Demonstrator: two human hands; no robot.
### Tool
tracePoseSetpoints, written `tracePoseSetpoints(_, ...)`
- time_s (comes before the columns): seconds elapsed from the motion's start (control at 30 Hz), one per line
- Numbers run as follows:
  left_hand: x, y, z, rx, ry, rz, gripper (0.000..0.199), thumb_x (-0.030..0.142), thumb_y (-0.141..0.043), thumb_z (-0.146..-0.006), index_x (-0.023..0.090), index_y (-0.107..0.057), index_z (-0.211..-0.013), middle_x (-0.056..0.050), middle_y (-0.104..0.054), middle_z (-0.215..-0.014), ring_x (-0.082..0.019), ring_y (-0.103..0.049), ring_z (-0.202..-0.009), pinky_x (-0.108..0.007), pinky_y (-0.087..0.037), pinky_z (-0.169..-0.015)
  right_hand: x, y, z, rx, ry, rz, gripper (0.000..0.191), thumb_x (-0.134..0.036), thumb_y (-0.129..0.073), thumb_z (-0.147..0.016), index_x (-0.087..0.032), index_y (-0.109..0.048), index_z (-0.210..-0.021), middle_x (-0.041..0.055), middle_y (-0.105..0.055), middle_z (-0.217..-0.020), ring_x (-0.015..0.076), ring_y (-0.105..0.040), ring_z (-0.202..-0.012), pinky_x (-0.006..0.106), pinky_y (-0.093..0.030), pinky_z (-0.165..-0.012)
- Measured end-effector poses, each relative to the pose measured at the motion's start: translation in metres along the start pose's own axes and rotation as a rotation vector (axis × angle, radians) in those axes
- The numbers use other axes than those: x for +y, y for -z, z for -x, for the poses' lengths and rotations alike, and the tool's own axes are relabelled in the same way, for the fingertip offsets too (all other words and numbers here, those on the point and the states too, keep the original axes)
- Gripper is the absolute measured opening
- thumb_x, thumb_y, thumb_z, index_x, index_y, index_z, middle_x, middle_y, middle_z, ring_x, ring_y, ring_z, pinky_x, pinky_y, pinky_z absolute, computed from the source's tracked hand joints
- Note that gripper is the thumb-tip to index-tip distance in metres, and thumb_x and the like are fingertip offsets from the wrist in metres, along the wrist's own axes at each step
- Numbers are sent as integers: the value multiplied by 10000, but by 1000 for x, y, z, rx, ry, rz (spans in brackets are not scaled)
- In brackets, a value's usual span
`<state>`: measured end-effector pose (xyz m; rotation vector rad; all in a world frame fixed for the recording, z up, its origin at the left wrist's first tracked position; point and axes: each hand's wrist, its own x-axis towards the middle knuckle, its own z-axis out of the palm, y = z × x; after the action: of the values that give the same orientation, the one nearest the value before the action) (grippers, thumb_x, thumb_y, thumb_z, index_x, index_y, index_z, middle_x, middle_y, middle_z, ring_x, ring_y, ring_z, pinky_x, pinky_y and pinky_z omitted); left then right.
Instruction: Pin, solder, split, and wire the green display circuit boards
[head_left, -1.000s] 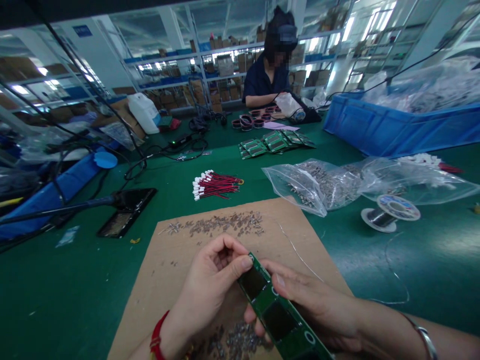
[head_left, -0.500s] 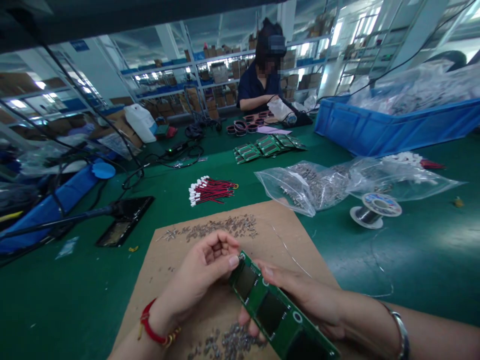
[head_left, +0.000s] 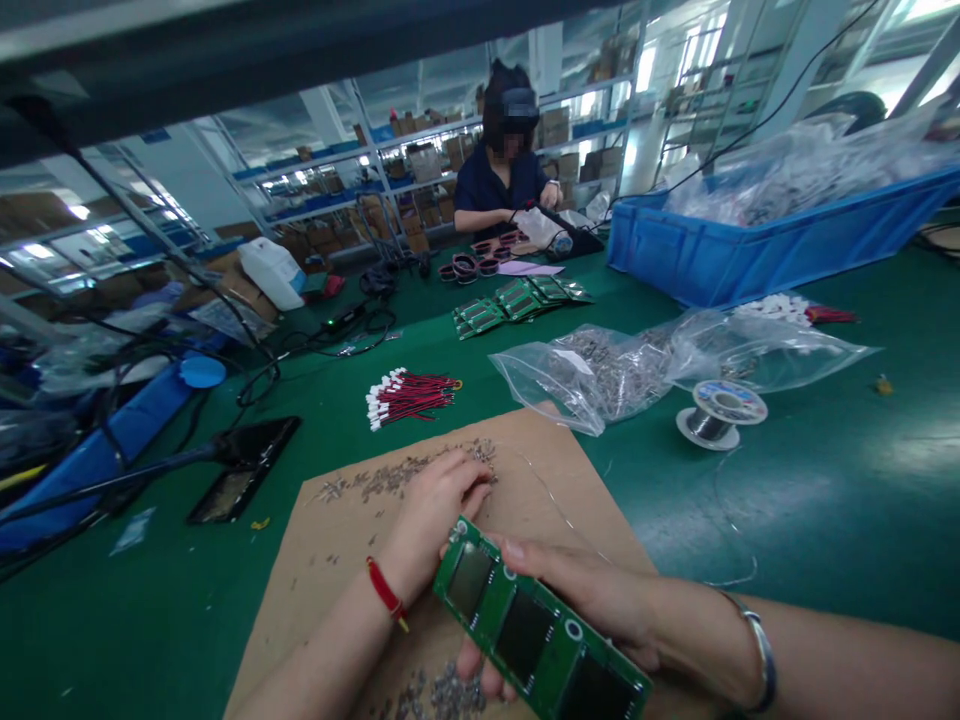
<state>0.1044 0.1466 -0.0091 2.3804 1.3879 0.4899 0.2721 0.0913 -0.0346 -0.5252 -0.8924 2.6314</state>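
Pinching a green circuit board (head_left: 491, 608) between thumb and fingers, the right hand (head_left: 600, 595) holds it tilted over the cardboard (head_left: 559, 490); beside the scattered metal bits (head_left: 386, 480), the left hand (head_left: 441, 495) curls its fingers, though I can't tell whether they grip anything.

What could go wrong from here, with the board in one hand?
Only the right hand holds the green board; a loose grip might drop it onto the cardboard.

The left hand is at the upper pile of small metal parts; a careless sweep could scatter them.
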Motion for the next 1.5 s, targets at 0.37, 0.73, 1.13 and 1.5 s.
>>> tracePoseSetpoints(0.37, -11, -3, 27, 23, -8, 2, 153, 169, -422, -874, 202, -557, -809, -33, -539, -826, -203, -497, -803, -359, -420, -742, -16, -12, 10, 126, 223, -120, 646, -620, -636, -700, -102, -634, -1088, 109, -678, -949, 150, -624, -848, 262, -457, -790)
tracePoseSetpoints(0.73, 5, 6, 53, 144, 238, 578, 117, 324, -483, -899, 218, -519, -935, -12, -605, -882, -134, -604, -793, -268, -493, -696, -23, -3, 6, 259, 269, -262, 612, -619, -632, -715, -130, -635, -1083, 59, -708, -841, 112, -641, -765, 201, -473, -710)
tracePoseSetpoints(1.13, 3, 5, 57, 96, 236, 663, 96, 313, -580, -854, 247, -635, -897, -14, -696, -932, -159, -656, -865, -313, -531, -789, -23, -5, 7, 335, 247, -191, 612, -634, -560, -770, -133, -625, -1115, 97, -695, -1003, 147, -640, -896, 251, -459, -837)
tracePoseSetpoints(1.5, 4, 8, 54, 42, 303, 640, 187, 390, -547, -861, 208, -564, -819, 9, -633, -771, -113, -579, -673, -250, -451, -606, -23, -7, 5, 324, 306, -146, 566, -623, -563, -773, -145, -649, -1064, 97, -681, -1044, 172, -620, -963, 320, -414, -948)
